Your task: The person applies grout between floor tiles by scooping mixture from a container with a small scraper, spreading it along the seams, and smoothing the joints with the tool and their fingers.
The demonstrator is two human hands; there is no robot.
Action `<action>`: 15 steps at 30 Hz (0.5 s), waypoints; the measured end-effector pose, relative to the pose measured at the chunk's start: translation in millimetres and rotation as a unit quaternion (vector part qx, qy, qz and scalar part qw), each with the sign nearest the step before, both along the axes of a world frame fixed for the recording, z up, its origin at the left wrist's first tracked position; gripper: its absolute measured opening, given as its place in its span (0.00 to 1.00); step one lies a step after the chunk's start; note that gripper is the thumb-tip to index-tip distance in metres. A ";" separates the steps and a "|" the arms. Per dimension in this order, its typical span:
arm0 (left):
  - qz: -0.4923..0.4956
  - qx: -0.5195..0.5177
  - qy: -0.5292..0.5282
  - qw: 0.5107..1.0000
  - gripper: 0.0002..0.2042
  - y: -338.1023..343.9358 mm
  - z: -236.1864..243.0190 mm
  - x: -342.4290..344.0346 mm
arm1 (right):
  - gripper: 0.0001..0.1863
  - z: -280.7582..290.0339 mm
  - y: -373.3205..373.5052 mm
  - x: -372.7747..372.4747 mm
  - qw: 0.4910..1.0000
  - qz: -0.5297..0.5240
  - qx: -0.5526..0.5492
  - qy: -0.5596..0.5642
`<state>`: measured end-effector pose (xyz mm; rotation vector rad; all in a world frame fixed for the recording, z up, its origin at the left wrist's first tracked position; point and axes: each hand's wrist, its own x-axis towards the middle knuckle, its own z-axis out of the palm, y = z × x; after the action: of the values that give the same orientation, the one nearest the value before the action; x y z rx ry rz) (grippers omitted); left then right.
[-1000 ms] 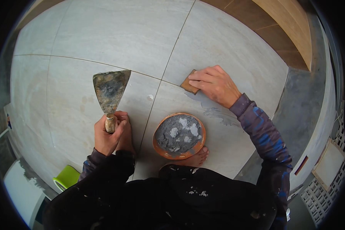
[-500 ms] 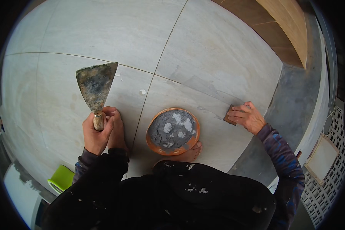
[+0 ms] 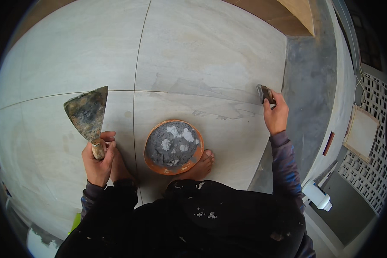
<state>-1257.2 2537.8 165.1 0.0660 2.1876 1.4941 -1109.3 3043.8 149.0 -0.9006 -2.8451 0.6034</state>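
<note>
My left hand [image 3: 96, 165] grips the handle of a wide, grime-stained scraper, its blade [image 3: 85, 112] pointing away from me above the tiles. At the right, my right hand [image 3: 274, 114] pinches a small brown pad [image 3: 265, 92], tilted, with grey paste along one edge; whether it touches the floor I cannot tell. A thin grey smear [image 3: 210, 103] runs along the tile joint to its left. Between my hands, an orange bowl [image 3: 198, 155] of grey paste with white lumps sits beside my bare right foot [image 3: 203, 167].
Pale large tiles [image 3: 202, 43] meet a brown step [image 3: 271, 17] at the top and a grey concrete strip [image 3: 309, 86] at the right. Beyond lie a white lattice [image 3: 376, 86], a beige board [image 3: 360, 133] and a white bottle [image 3: 317, 195]. Something green [image 3: 75, 222] shows lower left.
My right hand has moved rightward across the tiles with the pad, then turned and tilted it upright. A grey streak now trails along the joint. The view has shifted; my left hand still holds the scraper.
</note>
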 end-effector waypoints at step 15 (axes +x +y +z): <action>-0.239 -0.176 -0.060 0.953 0.15 97.5 -11.8 16.5 | 0.18 -15.8 -94.4 12.9 0.989 -0.142 0.041 0.014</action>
<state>-1240.7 2635.3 153.3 0.3485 2.1083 0.8117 -1096.4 2949.5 133.2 -1.2396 -2.6256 0.4566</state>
